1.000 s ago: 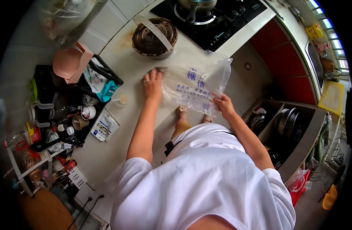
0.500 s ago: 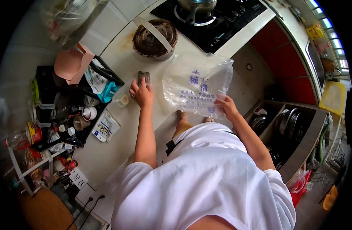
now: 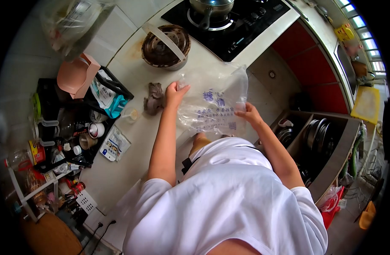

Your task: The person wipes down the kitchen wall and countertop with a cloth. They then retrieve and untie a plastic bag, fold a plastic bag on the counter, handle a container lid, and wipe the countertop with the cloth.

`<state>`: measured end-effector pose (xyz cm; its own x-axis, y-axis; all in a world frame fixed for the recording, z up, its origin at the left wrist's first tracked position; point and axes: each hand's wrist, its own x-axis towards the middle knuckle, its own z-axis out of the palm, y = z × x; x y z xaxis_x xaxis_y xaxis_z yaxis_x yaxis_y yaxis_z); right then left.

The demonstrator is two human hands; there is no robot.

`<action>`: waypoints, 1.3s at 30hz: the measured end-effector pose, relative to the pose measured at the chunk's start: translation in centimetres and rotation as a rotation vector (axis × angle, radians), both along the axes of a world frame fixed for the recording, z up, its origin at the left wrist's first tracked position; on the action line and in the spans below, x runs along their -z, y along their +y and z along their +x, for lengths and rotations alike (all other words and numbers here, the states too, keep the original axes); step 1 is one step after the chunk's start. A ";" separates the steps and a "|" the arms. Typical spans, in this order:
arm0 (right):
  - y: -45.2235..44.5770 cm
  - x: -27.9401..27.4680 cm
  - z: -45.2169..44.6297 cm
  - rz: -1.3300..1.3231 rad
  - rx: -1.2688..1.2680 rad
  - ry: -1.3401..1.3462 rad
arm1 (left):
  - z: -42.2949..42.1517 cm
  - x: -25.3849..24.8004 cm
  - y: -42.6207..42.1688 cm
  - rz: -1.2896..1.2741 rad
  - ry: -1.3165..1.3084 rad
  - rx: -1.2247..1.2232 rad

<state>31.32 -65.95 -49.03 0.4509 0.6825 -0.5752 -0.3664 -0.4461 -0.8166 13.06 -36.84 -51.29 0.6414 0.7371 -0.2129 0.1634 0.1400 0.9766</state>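
Observation:
A clear plastic bag (image 3: 212,83) with purple printed characters is spread between my two hands above the counter's front edge. My left hand (image 3: 175,95) is closed on the bag's left edge, thumb and fingers pinched together. On the opposite edge, my right hand (image 3: 250,114) pinches the plastic between thumb and fingers. Just left of my left hand, a crumpled grey-brown rag (image 3: 153,100) lies on the counter, touched by neither hand.
A stained lidded bucket (image 3: 165,44) with a white handle stands behind the rag. Beyond it, a pan (image 3: 212,6) sits on the black gas stove (image 3: 233,40). A black rack (image 3: 48,108) crowded with containers lines the left. An open drawer (image 3: 327,165) holds metal dishes at right.
My left hand has let go of the rag and moved right to grip the bag's left edge. The rag now lies loose and more spread out. The view has shifted slightly.

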 end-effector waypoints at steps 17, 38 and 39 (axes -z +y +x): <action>7.8 -3.5 3.7 -0.165 0.126 -0.420 | -4.6 -3.1 -2.4 -0.173 0.017 -0.158; 3.2 -0.4 5.1 -0.299 -0.004 -0.056 | -4.6 1.4 0.6 0.007 0.301 -0.414; 2.1 0.0 4.0 -0.293 -0.041 -0.038 | -4.6 1.4 0.7 0.059 0.391 -0.404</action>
